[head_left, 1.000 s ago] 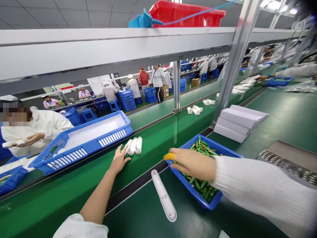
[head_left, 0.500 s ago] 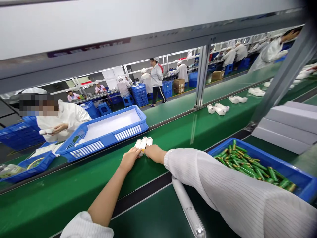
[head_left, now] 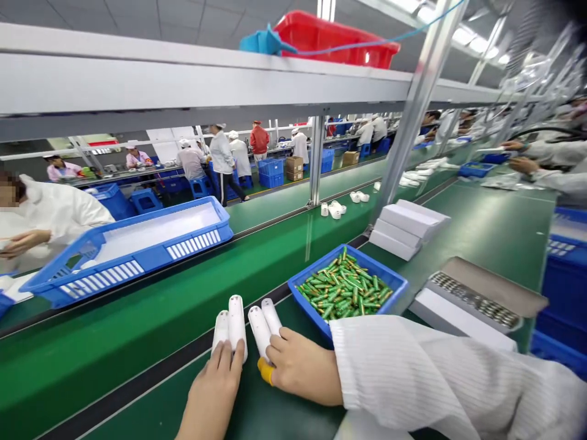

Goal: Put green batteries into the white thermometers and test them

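Note:
Two long white plastic pieces (head_left: 236, 324) lie side by side under the fingers of my left hand (head_left: 217, 382), at the near edge of the green belt. My left fingers are pressed together on their lower ends. Just to the right, my right hand (head_left: 298, 365) is closed round the lower ends of two more white pieces (head_left: 260, 330); a yellow cover sits on one of its fingers. Beyond my right hand stands a blue bin (head_left: 321, 324) filled with green cylinders (head_left: 346, 284) that have gold-coloured ends.
A long blue basket (head_left: 151, 260) stands across the green belt (head_left: 137, 311). White boxes (head_left: 398, 229) and an open box of metallic cylinders (head_left: 477, 299) are at the right. More white pieces (head_left: 333, 209) lie farther along the belt. A person in white (head_left: 64, 211) works at the left.
Both hands have come nearer, from the belt to its near edge, with the white pieces, which now lie in two pairs. The view has turned right and up, showing a red bin and more boxes.

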Available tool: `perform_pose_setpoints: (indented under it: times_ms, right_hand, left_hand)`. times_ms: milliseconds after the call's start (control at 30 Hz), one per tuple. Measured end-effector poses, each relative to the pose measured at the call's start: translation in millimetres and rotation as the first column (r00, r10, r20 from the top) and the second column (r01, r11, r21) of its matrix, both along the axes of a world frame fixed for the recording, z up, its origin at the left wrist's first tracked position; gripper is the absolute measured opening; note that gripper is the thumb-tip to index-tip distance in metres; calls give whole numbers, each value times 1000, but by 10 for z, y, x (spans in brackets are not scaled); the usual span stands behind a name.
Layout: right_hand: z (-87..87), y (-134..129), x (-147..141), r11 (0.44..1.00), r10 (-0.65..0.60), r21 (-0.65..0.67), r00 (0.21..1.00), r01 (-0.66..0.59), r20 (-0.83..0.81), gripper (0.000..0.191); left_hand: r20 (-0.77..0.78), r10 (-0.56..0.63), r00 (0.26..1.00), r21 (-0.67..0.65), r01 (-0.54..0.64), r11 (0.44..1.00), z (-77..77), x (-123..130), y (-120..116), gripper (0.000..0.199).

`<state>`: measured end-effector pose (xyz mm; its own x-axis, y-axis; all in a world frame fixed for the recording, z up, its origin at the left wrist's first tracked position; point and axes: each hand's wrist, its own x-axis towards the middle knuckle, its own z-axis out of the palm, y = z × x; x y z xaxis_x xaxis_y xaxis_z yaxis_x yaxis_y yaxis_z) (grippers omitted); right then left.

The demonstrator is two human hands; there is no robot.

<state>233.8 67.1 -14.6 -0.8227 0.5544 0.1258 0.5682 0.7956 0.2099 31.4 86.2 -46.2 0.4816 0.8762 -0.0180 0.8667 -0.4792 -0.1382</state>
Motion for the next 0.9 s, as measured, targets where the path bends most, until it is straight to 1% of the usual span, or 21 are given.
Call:
perform_pose_setpoints:
  times_ms: [67, 100, 167, 200, 267, 333, 367, 400, 467, 533, 567, 600, 667, 733, 800, 833, 867, 900]
  right_hand:
    - [-51, -50, 46, 997, -74, -31, 997, 74, 0, 15]
    - [-43, -57, 79, 990, -131, -56, 991, 131, -5, 19]
    - [41, -38, 196, 956, -284, -86, 959, 281, -23, 24]
    - [104, -11, 287, 926, -372, -84, 927, 368, -36, 22]
    - [231, 78, 521, 834, -552, -62, 831, 549, -67, 18]
    - [302, 209, 773, 744, -668, -48, 740, 666, -80, 20]
    - [307, 282, 883, 718, -696, -57, 714, 694, -73, 23]
    - [291, 355, 972, 708, -706, -71, 706, 702, -61, 28]
    - [220, 480, 1071, 717, -696, -97, 717, 691, -35, 37]
    - [133, 563, 1081, 721, -691, -105, 723, 685, -22, 33]
    - [96, 587, 1066, 715, -696, -104, 718, 691, -19, 29]
    - [66, 602, 1046, 708, -704, -104, 710, 699, -18, 27]
    - [32, 612, 1011, 695, -715, -117, 699, 710, -13, 24]
    - [25, 610, 998, 687, -721, -142, 693, 713, -11, 24]
    - [41, 607, 1004, 675, -732, -163, 680, 720, -29, 24]
    - [59, 605, 1011, 664, -744, -168, 667, 729, -47, 24]
    - [86, 602, 1016, 648, -760, -169, 646, 743, -73, 25]
    - [122, 596, 1017, 628, -778, -168, 619, 760, -105, 25]
  left_hand:
    - [13, 16, 1000, 12, -16, 1000, -116, 88, -131, 52]
    - [32, 13, 999, 23, -13, 1000, -173, 131, -178, 52]
    - [74, -6, 997, 54, 2, 999, -275, 216, -247, 51]
    - [93, -16, 996, 69, 10, 998, -312, 262, -272, 51]
    - [127, -30, 991, 85, 19, 996, -341, 360, -309, 48]
    - [144, -28, 989, 68, 19, 998, -309, 458, -333, 44]
    - [151, -27, 988, 54, 19, 998, -277, 499, -343, 42]
    - [162, -24, 986, 45, 17, 999, -240, 530, -353, 40]
    - [201, 2, 980, 70, -16, 997, -163, 553, -378, 40]
    - [240, 71, 968, 115, -101, 988, -93, 520, -413, 39]
    - [242, 129, 962, 103, -158, 982, -58, 485, -433, 38]
    - [231, 193, 954, 56, -211, 976, -21, 439, -452, 37]
    - [197, 290, 936, -101, -275, 956, 73, 323, -480, 37]
    - [197, 332, 923, -223, -287, 932, 208, 180, -483, 41]
    - [257, 355, 899, -244, -296, 924, 386, 18, -456, 46]
    - [308, 376, 874, -237, -312, 920, 487, -66, -433, 47]
    - [379, 406, 832, -231, -339, 912, 591, -150, -407, 48]
    - [472, 430, 769, -227, -366, 903, 691, -230, -382, 48]
